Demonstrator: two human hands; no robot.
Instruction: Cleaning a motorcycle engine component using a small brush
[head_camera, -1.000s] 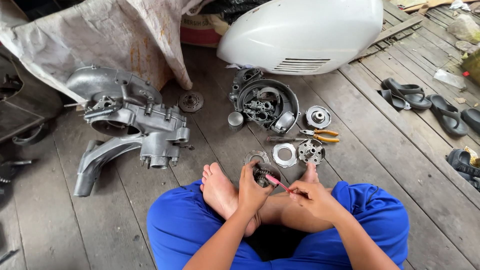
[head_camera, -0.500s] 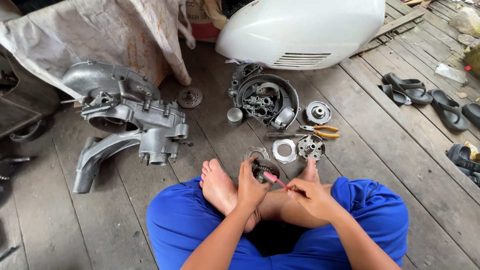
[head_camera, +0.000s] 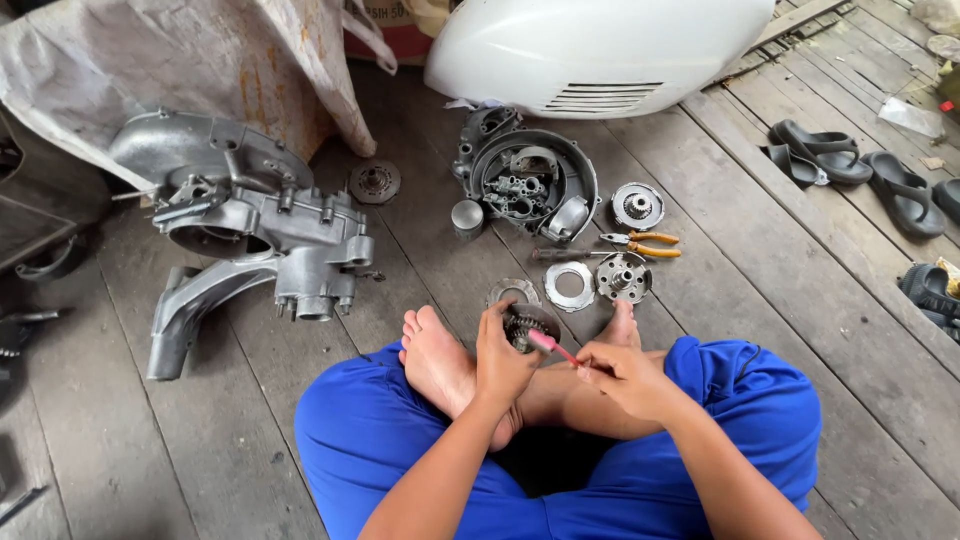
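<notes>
Clutch gear assembly (head_camera: 524, 325) brushed above crossed feet.

It is clasped by the left hand (head_camera: 503, 358), face tilted toward the pink toothbrush (head_camera: 551, 345) pinched in the right hand (head_camera: 620, 375); pliers (head_camera: 640, 243) lie at one o'clock.

Small round dark gear assy (head_camera: 527, 325), greasy, tilted, just this side of flat metal ring (head_camera: 570, 286); pink brush (head_camera: 552, 347) tip touching it.
</notes>
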